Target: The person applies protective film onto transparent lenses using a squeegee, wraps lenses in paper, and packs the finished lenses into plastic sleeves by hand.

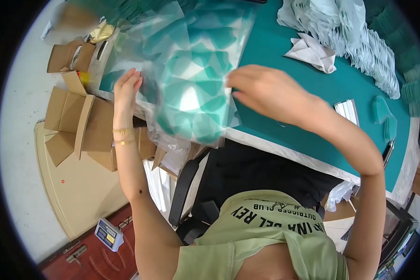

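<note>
A clear plastic bag (pixel 191 98) with several teal and white curved shapes showing through it is spread over the near edge of the green table mat. Part of the bag hangs past the table edge, smeared by motion. My right hand (pixel 261 88) is closed at the bag's right edge, its fingertips pinching there, somewhat blurred. On the bag's left side, my left hand (pixel 127 88) has its fingers bent together against the clear film. What lies between those fingertips is hard to see.
Piled pale fabric pieces (pixel 340 37) and a folded light cloth (pixel 312 52) lie at the back right. A teal curved piece (pixel 384 119) and a pen (pixel 388 151) are farther right. Open cardboard boxes (pixel 74 116) stand left. A black chair (pixel 261 170) is close to the table.
</note>
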A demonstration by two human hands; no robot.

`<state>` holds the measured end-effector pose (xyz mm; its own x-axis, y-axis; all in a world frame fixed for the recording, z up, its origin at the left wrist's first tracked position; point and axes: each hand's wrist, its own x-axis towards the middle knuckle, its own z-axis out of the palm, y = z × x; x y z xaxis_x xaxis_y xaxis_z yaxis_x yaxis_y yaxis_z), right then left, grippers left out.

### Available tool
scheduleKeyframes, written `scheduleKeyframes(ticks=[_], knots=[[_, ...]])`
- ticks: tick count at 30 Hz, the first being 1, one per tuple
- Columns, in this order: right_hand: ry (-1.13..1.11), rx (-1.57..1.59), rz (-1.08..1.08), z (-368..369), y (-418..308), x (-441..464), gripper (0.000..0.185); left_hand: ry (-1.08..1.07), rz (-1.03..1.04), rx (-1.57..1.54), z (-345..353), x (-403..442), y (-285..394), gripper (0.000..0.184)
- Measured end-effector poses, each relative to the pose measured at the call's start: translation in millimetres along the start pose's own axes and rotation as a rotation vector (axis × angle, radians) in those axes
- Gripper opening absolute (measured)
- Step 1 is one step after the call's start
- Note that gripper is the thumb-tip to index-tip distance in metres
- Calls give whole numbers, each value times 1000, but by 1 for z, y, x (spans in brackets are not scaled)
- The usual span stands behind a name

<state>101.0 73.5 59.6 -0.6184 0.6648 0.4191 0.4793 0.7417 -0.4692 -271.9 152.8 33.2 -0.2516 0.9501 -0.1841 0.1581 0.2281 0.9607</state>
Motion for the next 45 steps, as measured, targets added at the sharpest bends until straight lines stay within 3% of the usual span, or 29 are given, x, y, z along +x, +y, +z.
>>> scheduleKeyframes(ticks=[3,6,9,15,16,17,18,22,28,30,34,36,37,38,40,41,43,45], knots=[[-142,40,4,27,-4,45,20,10,8,25,-1,49,1,45],[-199,69,59,37,1,79,19,-66,-115,34,6,57,22,31],[-138,83,108,47,14,102,20,-215,-196,255,7,46,42,31],[-25,127,205,63,18,155,21,-277,-38,110,9,36,46,19],[114,96,145,71,20,165,21,-312,18,57,13,33,47,16],[252,65,83,74,19,173,20,-312,19,56,15,30,50,16],[251,64,83,76,21,180,20,-367,65,38,17,27,52,16],[105,26,158,63,19,193,19,-416,236,80,25,21,57,17],[57,52,159,53,44,189,17,-465,152,2,40,15,50,24],[218,37,234,52,57,185,19,-517,120,-5,37,26,43,31],[431,142,651,18,103,165,16,-342,174,258,29,46,15,46],[511,363,687,-20,106,127,21,-77,233,603,25,52,1,64],[586,318,737,-26,120,120,21,8,364,855,13,77,-21,78],[556,388,776,-41,132,112,21,-1,361,853,25,56,-3,78],[711,192,651,-59,122,97,22,45,307,927,44,16,32,71],[742,123,612,-71,100,92,23,322,680,1238,48,19,27,72],[828,-58,233,-70,88,89,18,62,654,1006,58,20,46,68],[772,-320,-225,-73,52,80,8,-377,232,-219,98,-20,76,60]])
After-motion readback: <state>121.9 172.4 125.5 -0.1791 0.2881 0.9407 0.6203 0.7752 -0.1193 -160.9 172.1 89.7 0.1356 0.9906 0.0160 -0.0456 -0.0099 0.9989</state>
